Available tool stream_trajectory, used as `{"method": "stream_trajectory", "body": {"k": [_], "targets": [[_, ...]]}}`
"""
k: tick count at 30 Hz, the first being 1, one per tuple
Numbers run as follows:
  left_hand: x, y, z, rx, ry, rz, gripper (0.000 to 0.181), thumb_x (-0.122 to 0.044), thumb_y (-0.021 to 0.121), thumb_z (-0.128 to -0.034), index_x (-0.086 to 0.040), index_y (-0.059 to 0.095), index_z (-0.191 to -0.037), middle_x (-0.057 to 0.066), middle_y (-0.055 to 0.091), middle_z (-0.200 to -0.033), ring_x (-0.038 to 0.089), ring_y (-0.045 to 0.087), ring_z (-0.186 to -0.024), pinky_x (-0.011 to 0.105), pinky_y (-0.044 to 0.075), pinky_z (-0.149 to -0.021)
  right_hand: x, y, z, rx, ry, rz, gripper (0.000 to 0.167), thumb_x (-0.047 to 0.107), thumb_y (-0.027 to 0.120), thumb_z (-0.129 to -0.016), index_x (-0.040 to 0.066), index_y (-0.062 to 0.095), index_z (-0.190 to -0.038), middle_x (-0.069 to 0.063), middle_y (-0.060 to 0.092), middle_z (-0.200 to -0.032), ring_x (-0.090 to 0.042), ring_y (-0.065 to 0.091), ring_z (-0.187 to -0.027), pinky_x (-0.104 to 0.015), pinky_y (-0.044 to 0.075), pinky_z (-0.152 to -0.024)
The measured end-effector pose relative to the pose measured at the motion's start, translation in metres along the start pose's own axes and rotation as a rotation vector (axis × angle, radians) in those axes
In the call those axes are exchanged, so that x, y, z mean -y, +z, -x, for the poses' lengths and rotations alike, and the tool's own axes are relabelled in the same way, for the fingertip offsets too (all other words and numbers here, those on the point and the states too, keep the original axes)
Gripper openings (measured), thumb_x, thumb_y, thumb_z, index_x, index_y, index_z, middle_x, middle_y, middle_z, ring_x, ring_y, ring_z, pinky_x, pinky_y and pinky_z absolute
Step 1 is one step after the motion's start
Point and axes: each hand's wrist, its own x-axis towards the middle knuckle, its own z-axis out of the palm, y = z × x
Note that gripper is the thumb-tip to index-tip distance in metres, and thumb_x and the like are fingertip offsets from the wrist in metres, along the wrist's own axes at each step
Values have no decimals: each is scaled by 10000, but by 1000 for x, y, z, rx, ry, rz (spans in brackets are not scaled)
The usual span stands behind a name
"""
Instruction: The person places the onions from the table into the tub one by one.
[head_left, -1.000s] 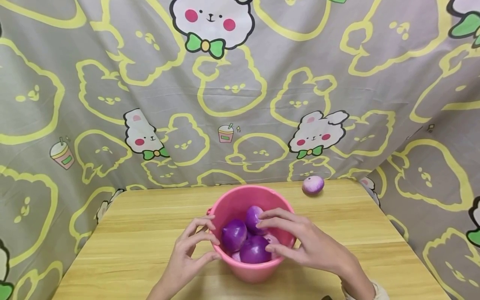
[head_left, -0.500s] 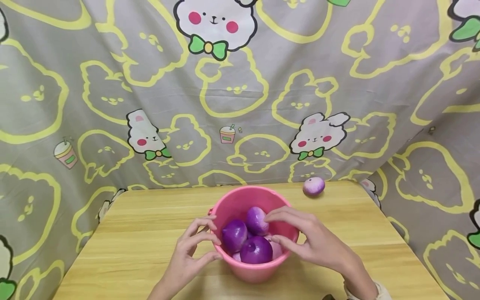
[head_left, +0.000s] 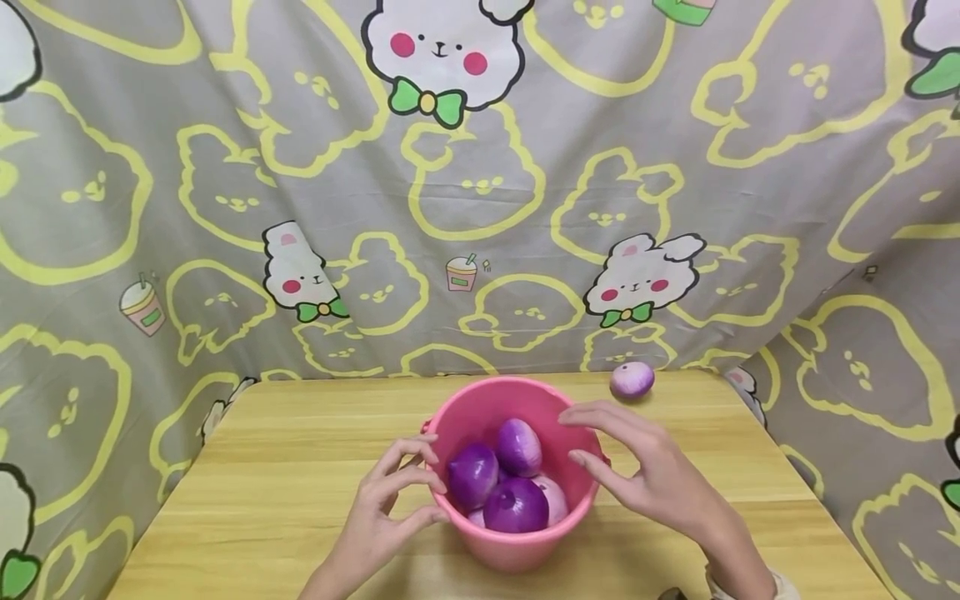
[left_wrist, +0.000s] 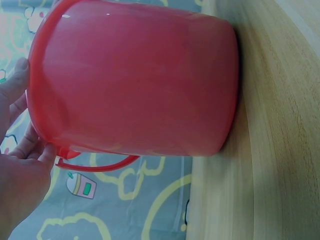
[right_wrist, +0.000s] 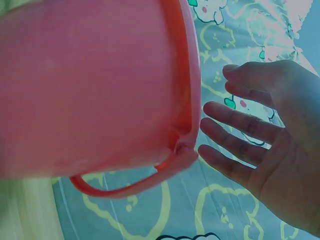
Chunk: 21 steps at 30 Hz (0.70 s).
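A pink bucket (head_left: 517, 552) stands upright on the table with several purple onions inside. Two dark ones (head_left: 472, 473) lie to the left and front, a paler one (head_left: 520, 447) behind them. My left hand (head_left: 384, 504) holds the bucket's left rim with bent fingers, near the handle joint in the left wrist view. Over the right rim hovers my right hand (head_left: 663, 479), thumb and fingers spread apart and nothing between them. In the right wrist view its fingers (right_wrist: 240, 120) are beside the rim. The bucket's handle (right_wrist: 125, 187) hangs down.
One purple-white onion (head_left: 632, 380) lies on the wooden table (head_left: 315, 433) near its back right edge. A grey cartoon-print curtain (head_left: 510, 208) hangs behind and at the sides. A small dark thing (head_left: 672, 593) shows at the bottom edge, too cut off to identify.
My right hand has drawn back from the onions in the bucket, moving right to the rim, its fingers off them. The left hand stays at the rim. The head view has shifted slightly.
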Motion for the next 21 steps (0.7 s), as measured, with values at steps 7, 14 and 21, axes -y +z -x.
{"method": "stream_trajectory", "body": {"k": [7,14,21], "targets": [[3,0,4,4,-3,1,254,-22,847,-805,-51,706,-1014,177,554,-1166,432,474,-1320,417,419,-1199,-8,-13,4,-30,22,67,532,34,837,-820,175,676,-1306,-10,684,-1253,-183,633,-1193,-201,452,-1119],[4,0,4,2,1,1,252,-37,850,-805,-53,706,-1011,163,562,-1175,387,482,-1328,425,414,-1202,-20,-26,8,-53,20,128,499,58,825,-835,148,679,-1304,-31,675,-1270,-210,608,-1231,-204,435,-1140],[4,-1,3,3,-2,-5,256,-29,850,-801,-57,706,-1011,176,558,-1166,396,485,-1322,421,413,-1203,-30,-33,9,-78,35,166,482,54,822,-831,147,692,-1286,-66,671,-1276,-272,608,-1233,-224,425,-1159]]}}
